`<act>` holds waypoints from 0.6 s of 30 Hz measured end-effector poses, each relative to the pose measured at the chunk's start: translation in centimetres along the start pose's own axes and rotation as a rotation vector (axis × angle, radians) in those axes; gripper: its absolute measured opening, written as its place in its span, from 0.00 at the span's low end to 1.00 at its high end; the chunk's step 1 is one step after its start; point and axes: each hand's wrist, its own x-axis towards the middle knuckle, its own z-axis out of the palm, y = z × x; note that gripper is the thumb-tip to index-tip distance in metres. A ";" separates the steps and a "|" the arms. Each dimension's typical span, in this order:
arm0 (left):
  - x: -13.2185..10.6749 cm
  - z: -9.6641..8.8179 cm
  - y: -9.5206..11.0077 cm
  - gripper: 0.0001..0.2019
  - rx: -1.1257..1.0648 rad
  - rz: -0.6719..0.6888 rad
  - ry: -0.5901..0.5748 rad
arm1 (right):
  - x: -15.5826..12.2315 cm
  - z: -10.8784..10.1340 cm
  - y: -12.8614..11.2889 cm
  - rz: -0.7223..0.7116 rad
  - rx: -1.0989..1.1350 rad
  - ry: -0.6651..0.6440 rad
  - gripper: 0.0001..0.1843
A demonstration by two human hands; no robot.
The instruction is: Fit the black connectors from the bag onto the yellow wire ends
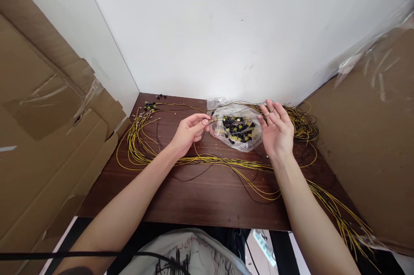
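My left hand pinches one end of a thin black wire just left of a clear plastic bag holding several small black and yellow connectors. The wire stretches over the bag to my right hand, which holds its other end between raised fingertips, palm facing left. Bundles of yellow wires lie on the dark wooden table under and around both hands.
More yellow wires pile at the back right and trail off the table's right front. A few small connectors lie at the back left. Cardboard sheets stand on the left and right. A white wall is behind.
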 end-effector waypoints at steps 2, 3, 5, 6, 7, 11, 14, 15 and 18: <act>0.0 -0.1 0.0 0.13 0.017 0.017 0.011 | 0.2 -0.3 -0.1 0.023 0.048 0.026 0.15; 0.1 -0.1 -0.1 0.13 0.032 0.027 0.018 | 0.4 -0.6 -0.1 0.042 0.091 0.042 0.15; 0.1 -0.2 -0.3 0.13 0.074 0.037 0.038 | 0.9 -1.1 -0.2 0.093 0.200 0.094 0.13; 0.1 -0.2 -0.4 0.13 0.095 0.036 0.047 | 1.1 -1.3 -0.3 0.131 0.257 0.126 0.12; 0.1 -0.1 -0.5 0.13 0.112 0.032 0.053 | 1.3 -1.5 -0.3 0.181 0.307 0.156 0.11; 0.2 -0.1 -0.8 0.14 0.128 0.042 0.072 | 1.3 -1.2 -0.5 0.419 0.301 0.146 0.04; 0.2 -0.1 -0.7 0.13 0.121 0.069 0.095 | 0.7 -0.5 -0.5 0.427 0.046 0.045 0.09; 0.2 -0.1 -0.6 0.13 0.118 0.079 0.104 | 0.5 -0.3 -0.5 0.415 -0.037 -0.001 0.10; 0.3 -0.2 -0.4 0.11 0.106 0.120 0.124 | 0.1 -0.1 -0.5 0.429 -0.170 -0.131 0.14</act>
